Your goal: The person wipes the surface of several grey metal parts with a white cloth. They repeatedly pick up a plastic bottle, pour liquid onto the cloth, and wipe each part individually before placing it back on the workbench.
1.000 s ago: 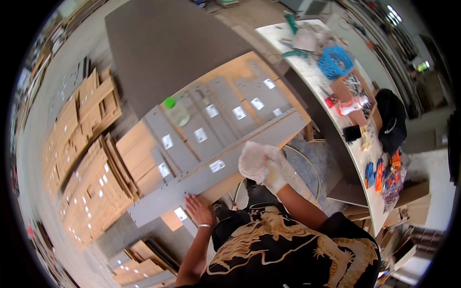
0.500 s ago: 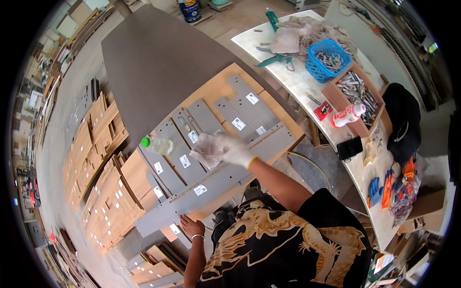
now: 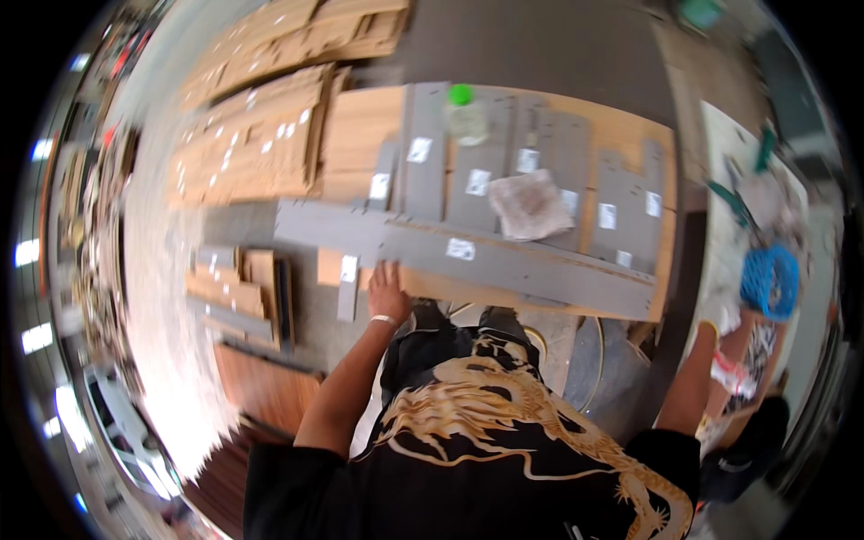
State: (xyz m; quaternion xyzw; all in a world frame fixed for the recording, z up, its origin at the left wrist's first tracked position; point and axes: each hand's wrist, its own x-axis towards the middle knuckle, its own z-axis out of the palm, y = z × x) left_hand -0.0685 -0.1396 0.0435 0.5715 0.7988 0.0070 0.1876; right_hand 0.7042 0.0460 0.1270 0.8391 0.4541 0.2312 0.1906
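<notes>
With fingers stretched out, my bare left hand (image 3: pixel 388 294) rests at the near edge of a long grey panel (image 3: pixel 360 231). My right hand (image 3: pixel 723 313), in a whitish glove, is over the side table (image 3: pixel 720 148) at the right, close to a blue plastic basket (image 3: pixel 769 283). Motion smears its fingers, so I cannot make out whether it holds anything. A folded, stained rag (image 3: pixel 531 205) lies on the grey boards, touched by neither hand. Farther back, a clear bottle with a green cap (image 3: pixel 468 120) is among the labelled grey strips (image 3: pixel 423 184).
An open box of metal fittings (image 3: pixel 763 345) and a red-and-white bottle (image 3: pixel 733 375) are beside my right hand. Green-handled pliers (image 3: pixel 731 203) lie farther back. Stacked wooden boards (image 3: pixel 247 148) stand at the left, with more panels (image 3: pixel 270 387) at the near left.
My right hand has let go of the rag and swung right to the side table. The rag stays on the boards. My left hand remains at the panel's edge; the view has turned.
</notes>
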